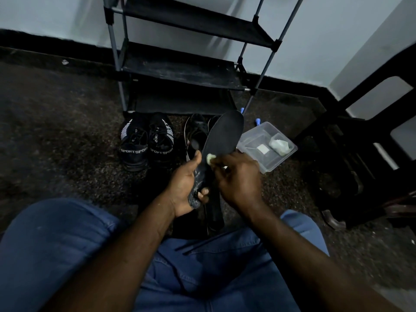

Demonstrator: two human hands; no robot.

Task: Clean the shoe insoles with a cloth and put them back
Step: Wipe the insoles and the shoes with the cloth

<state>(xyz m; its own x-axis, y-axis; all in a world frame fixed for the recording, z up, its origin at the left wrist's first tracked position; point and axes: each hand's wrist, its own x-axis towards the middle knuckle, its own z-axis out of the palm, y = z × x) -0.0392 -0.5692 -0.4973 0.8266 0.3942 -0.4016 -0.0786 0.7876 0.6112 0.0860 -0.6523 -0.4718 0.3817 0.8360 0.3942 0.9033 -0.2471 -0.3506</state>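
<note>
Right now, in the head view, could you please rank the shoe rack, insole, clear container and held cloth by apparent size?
1. shoe rack
2. insole and clear container: about alike, so unranked
3. held cloth, mostly hidden in the right hand

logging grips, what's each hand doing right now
Left hand: grips the dark flat insole by its heel end.
Right hand: pinches a small pale cloth against it.

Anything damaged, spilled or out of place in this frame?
Nothing looks spilled or broken. The insole gripped by the left hand has pale scuff marks near its heel end, just below the cloth the right hand pinches against it. The shoe rack shelf behind is streaked with pale dust.
</note>
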